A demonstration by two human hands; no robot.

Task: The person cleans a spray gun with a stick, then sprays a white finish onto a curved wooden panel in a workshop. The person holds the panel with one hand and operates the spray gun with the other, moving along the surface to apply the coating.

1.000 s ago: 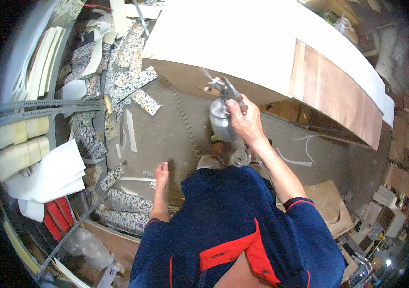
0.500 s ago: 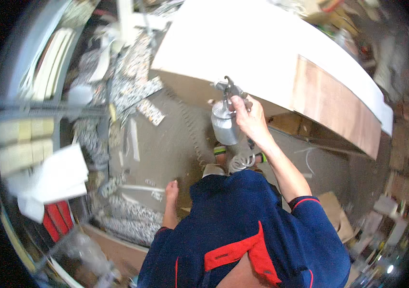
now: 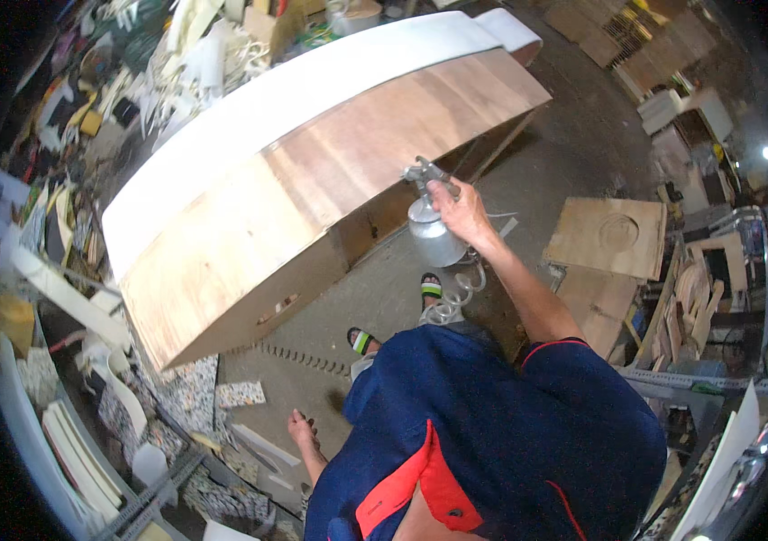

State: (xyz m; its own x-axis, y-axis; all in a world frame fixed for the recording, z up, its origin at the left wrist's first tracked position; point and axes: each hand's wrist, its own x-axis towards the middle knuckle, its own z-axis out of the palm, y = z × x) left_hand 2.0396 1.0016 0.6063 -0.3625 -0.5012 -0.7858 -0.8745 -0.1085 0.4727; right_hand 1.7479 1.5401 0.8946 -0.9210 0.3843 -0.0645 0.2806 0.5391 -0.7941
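Observation:
My right hand (image 3: 463, 216) grips a metal spray gun (image 3: 422, 174) by its handle, with a silver cup (image 3: 438, 236) under it. A clear coiled hose (image 3: 458, 298) hangs from the gun toward my legs. The gun is in front of the plywood side (image 3: 348, 167) of a long bench-like frame; whether it touches the wood I cannot tell. White foam (image 3: 285, 90) covers the frame's top. My left hand (image 3: 303, 430) hangs low at my side, loosely curled, fingers slightly apart and holding nothing.
Foam scraps (image 3: 213, 59) are heaped behind the frame, and speckled foam pieces (image 3: 240, 394) lie at left. Part of the coiled hose (image 3: 303, 357) runs along the floor. Plywood panels (image 3: 608, 236) lie at right, near a rack of cut wood pieces (image 3: 686, 302).
My body and view have turned right along the frame, bringing its plywood side in front of me. The spray gun stays in my right hand; my left hand still hangs down.

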